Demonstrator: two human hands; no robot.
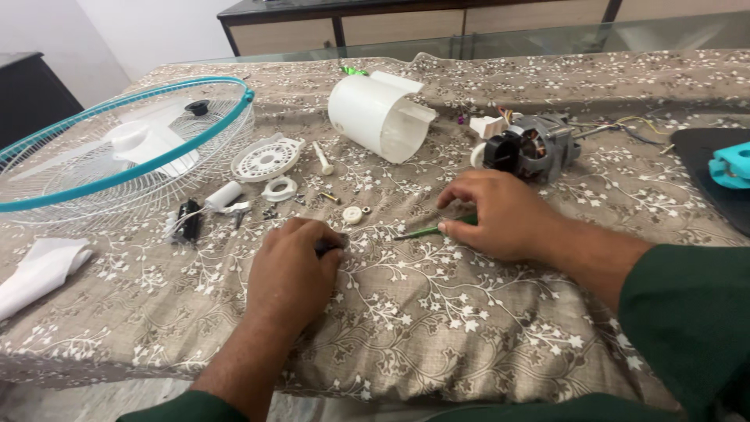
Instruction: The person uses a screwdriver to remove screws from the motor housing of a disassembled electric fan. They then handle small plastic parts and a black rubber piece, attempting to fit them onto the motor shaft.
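Gripping a green screwdriver (426, 230) in my right hand (500, 215), my left hand (293, 270) curls over a small dark part (326, 248) (mostly hidden) on the floral cloth (437, 312).

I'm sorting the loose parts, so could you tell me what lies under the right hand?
A green screwdriver pokes out from under the right hand; its handle is covered.

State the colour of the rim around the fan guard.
Teal-blue rim on a white wire fan guard, seen in the head view.

Slim green-handled screwdriver (432, 229) flat on floral cloth, tip pointing left
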